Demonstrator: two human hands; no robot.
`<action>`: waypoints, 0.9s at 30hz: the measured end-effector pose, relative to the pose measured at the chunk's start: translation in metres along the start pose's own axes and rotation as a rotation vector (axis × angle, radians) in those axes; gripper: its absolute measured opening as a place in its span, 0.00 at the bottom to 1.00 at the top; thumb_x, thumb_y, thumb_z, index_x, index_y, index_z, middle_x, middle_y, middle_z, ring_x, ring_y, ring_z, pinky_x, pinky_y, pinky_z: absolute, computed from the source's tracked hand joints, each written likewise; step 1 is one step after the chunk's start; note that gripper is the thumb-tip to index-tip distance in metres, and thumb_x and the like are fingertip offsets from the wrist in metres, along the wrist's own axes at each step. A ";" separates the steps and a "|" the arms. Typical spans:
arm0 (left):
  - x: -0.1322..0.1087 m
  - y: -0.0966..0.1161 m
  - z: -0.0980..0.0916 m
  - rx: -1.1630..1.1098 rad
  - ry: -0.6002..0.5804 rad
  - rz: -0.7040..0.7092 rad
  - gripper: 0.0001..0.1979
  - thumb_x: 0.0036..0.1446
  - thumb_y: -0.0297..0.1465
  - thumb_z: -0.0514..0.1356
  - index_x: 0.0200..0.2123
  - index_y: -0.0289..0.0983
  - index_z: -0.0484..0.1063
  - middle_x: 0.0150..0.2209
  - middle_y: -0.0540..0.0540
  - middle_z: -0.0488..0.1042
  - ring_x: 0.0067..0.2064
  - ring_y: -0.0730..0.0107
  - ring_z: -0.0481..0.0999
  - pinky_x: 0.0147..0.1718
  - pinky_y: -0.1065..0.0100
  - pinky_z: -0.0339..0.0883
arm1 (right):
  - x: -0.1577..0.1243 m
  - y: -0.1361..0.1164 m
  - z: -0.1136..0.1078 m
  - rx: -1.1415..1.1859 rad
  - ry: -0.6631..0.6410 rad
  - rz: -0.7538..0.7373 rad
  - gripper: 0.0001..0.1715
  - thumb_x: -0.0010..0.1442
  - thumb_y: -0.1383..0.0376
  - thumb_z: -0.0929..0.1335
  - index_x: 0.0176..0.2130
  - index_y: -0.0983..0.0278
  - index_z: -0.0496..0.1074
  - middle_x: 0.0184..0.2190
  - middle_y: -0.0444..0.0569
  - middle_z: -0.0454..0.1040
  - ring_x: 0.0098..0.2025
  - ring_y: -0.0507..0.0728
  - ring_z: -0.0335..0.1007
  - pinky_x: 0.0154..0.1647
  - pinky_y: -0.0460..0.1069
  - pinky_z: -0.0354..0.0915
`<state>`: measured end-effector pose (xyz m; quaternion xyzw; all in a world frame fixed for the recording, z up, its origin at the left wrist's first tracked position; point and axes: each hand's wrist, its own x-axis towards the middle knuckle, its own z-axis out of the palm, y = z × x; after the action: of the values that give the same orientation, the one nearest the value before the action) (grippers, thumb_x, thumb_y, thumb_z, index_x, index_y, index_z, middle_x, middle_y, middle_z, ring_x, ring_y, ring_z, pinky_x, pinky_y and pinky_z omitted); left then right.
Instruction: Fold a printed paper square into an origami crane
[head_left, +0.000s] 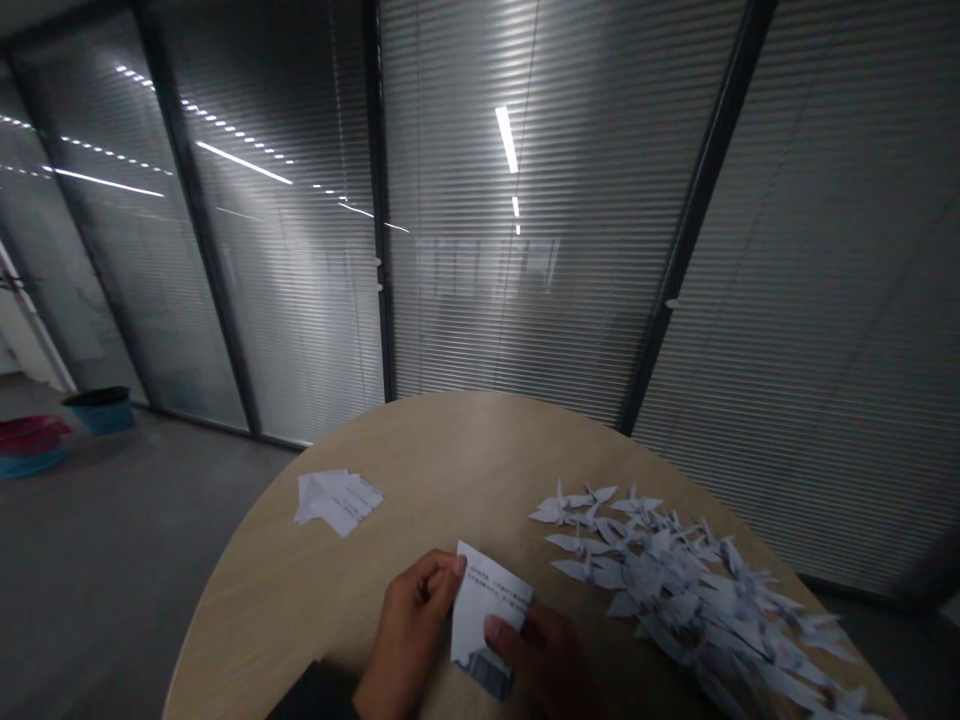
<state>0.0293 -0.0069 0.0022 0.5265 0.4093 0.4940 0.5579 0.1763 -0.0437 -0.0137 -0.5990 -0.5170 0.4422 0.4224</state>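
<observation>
A printed sheet of paper, partly folded, is held low over the round wooden table at the bottom middle of the head view. My left hand pinches its upper left edge with fingers curled. On the sheet's lower right side, my right hand presses with the thumb on top. Both hands are closed on the paper.
A large pile of several folded paper cranes spreads over the table's right side. A small stack of flat paper sheets lies at the left. Glass walls with blinds stand behind. Coloured bins sit on the floor at far left.
</observation>
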 end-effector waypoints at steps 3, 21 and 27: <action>0.003 -0.002 0.000 -0.051 0.008 -0.026 0.24 0.44 0.52 0.64 0.25 0.34 0.72 0.18 0.52 0.68 0.21 0.74 0.64 0.21 0.73 0.56 | 0.000 -0.003 -0.003 -0.006 0.091 -0.083 0.27 0.47 0.45 0.65 0.29 0.67 0.73 0.26 0.52 0.76 0.31 0.59 0.71 0.30 0.49 0.65; 0.002 0.003 0.002 -0.096 0.008 -0.064 0.26 0.39 0.53 0.66 0.22 0.33 0.70 0.13 0.55 0.63 0.16 0.78 0.60 0.19 0.74 0.53 | -0.005 -0.016 -0.012 -0.234 0.330 -0.258 0.29 0.53 0.45 0.61 0.31 0.64 0.78 0.28 0.53 0.75 0.33 0.60 0.72 0.35 0.52 0.68; 0.002 0.005 0.002 -0.131 0.018 -0.092 0.27 0.36 0.53 0.67 0.21 0.33 0.69 0.14 0.54 0.65 0.16 0.78 0.60 0.18 0.74 0.53 | -0.007 -0.018 -0.012 -0.274 0.357 -0.351 0.39 0.54 0.37 0.58 0.32 0.64 0.80 0.27 0.52 0.76 0.31 0.59 0.74 0.34 0.51 0.70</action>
<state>0.0312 -0.0055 0.0077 0.4652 0.4049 0.4982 0.6094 0.1829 -0.0492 0.0075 -0.6204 -0.5851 0.1757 0.4918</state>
